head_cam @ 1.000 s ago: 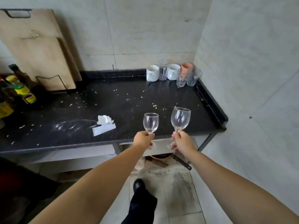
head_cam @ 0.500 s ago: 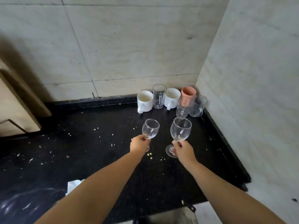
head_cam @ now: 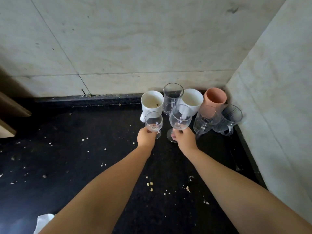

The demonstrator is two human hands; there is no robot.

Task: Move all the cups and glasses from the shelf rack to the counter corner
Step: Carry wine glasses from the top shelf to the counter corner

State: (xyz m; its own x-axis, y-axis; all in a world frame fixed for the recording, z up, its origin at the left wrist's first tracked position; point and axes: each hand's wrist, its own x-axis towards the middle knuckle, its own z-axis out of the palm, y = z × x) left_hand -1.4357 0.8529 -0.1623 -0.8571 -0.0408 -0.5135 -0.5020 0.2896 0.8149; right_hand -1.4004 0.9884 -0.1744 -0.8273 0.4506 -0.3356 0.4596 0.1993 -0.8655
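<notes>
My left hand (head_cam: 146,136) grips the stem of a small clear wine glass (head_cam: 154,121). A larger wine glass (head_cam: 180,118) is held by its stem in my right hand (head_cam: 184,137); its foot is at or just above the black counter (head_cam: 84,149). Both glasses stand upright right in front of the group in the counter corner: two white mugs (head_cam: 152,102) (head_cam: 192,99), a clear glass mug (head_cam: 172,97), a pink cup (head_cam: 214,98) and two clear handled glasses (head_cam: 206,119) (head_cam: 231,119).
Tiled walls (head_cam: 135,48) close the corner behind and to the right. A raised black rim (head_cam: 248,149) runs along the counter's right side. Crumbs are scattered over the counter. White paper (head_cam: 43,221) lies at the bottom left. A wooden board's edge (head_cam: 10,112) shows at the left.
Both hands have carried the wine glasses forward over the counter, from its front edge to right before the corner group. The view has closed in on the corner.
</notes>
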